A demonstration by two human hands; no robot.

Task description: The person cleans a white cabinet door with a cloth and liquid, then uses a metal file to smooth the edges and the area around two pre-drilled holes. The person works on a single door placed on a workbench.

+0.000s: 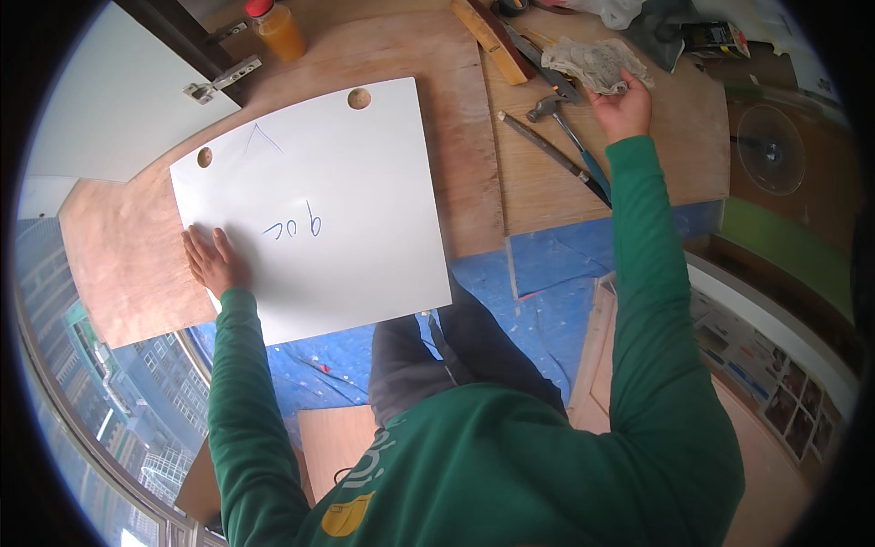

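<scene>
Hands: left hand [211,263] flat on the white panel [314,210], holes far-side; right hand [622,108] grips the rag [594,62].

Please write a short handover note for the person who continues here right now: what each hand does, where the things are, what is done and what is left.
Left hand: flat, palm down on the white panel, near its left edge; it grips nothing.
Right hand: reached out to the grey rag, fingers on its edge; whether it already grips the rag is not clear.
Things: the panel lies flat on the plywood bench. It has two round holes along its far edge and blue pen marks. A hammer lies beside the rag; an orange bottle stands at the far edge.
Done: panel laid out and marked.
Left: rag not yet on the panel.
</scene>
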